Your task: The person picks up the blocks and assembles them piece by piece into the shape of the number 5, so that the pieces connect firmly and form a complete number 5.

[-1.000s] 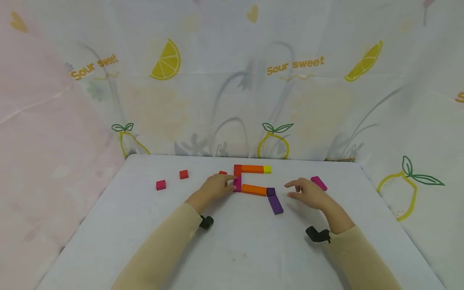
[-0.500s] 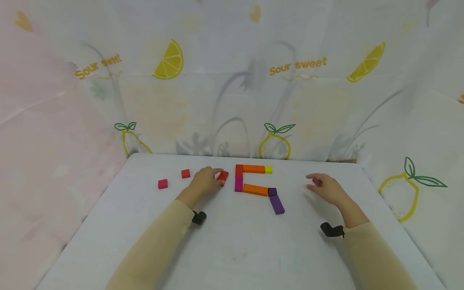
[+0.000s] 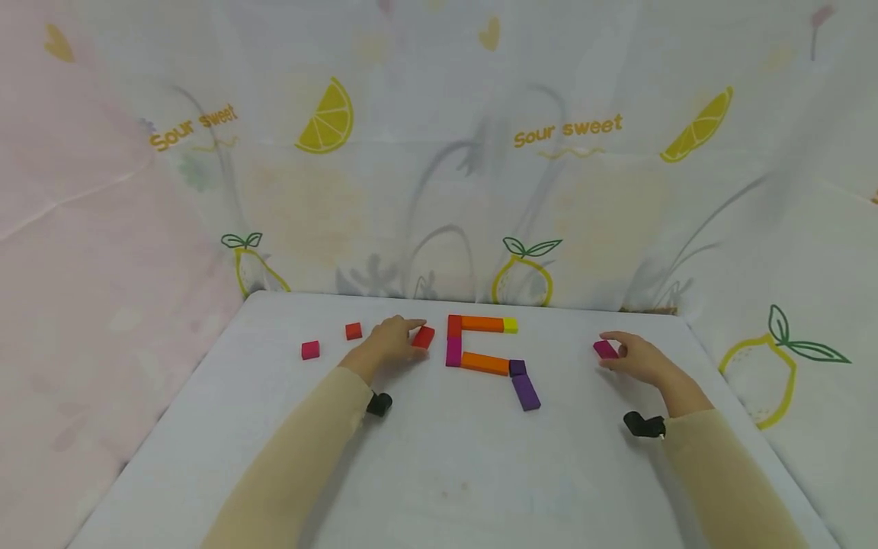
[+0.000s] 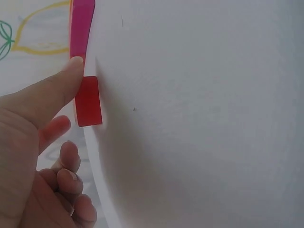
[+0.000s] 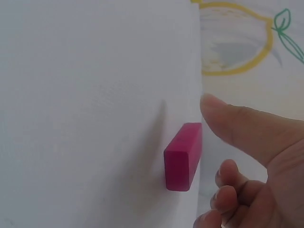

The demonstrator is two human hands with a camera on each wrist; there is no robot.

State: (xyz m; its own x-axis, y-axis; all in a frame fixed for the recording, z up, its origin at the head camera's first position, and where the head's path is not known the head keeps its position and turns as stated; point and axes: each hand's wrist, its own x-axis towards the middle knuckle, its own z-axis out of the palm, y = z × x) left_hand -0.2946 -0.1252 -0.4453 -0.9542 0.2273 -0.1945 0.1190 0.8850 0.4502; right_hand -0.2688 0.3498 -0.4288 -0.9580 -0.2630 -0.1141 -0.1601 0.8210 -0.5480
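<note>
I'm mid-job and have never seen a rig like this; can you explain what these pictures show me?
There is no machine: each grip is a person's bare hand. The wide picture looks forward and down from the head; the two close ones come from the left and right wrists.

On the white table, a red bar and a magenta bar form a column. Two orange bars run rightward, the upper to a yellow cube, the lower to a purple cube and slanting purple bar. Two red cubes lie left.

The left grip is at a red block, the right grip at a magenta block. I can't tell whether either is firmly held.
</note>
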